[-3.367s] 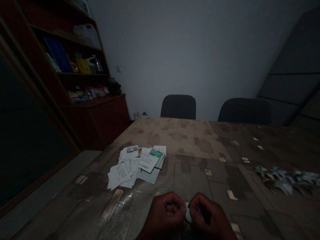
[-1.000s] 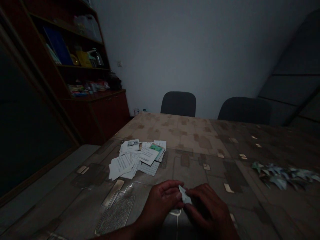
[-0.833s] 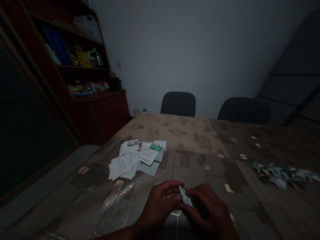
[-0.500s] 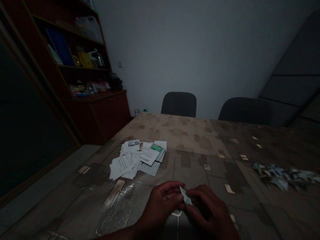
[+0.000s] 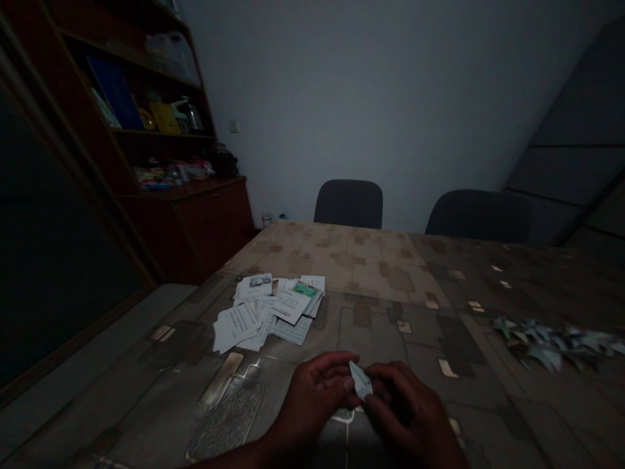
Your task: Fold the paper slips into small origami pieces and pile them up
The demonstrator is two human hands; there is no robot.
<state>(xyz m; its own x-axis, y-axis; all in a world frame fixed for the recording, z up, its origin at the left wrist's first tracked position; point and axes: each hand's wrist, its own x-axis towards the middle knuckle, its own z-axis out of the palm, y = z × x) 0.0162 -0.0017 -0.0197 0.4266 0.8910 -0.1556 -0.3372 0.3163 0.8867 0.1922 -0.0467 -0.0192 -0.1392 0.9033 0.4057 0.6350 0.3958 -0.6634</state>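
Low in the dim picture, my left hand [image 5: 315, 396] and my right hand [image 5: 405, 410] meet over the near edge of the table [image 5: 371, 286]. Both pinch a small folded piece of pale paper [image 5: 360, 384] between their fingertips, its pointed tip sticking up. A loose heap of cut paper slips [image 5: 266, 312] with print on them lies on the table to the front left of my hands. A pile of small folded paper pieces [image 5: 551, 342] lies to the right, an arm's reach away.
Two dark chairs [image 5: 347, 203] [image 5: 476, 215] stand at the table's far side against a pale wall. A wooden shelf unit [image 5: 161, 156] with books and clutter stands at the left. The tablecloth has a patchwork pattern.
My hands have risen a little and drawn forward since the oldest frame, and the folded paper now shows between the fingertips. Over the last second they have hardly moved.
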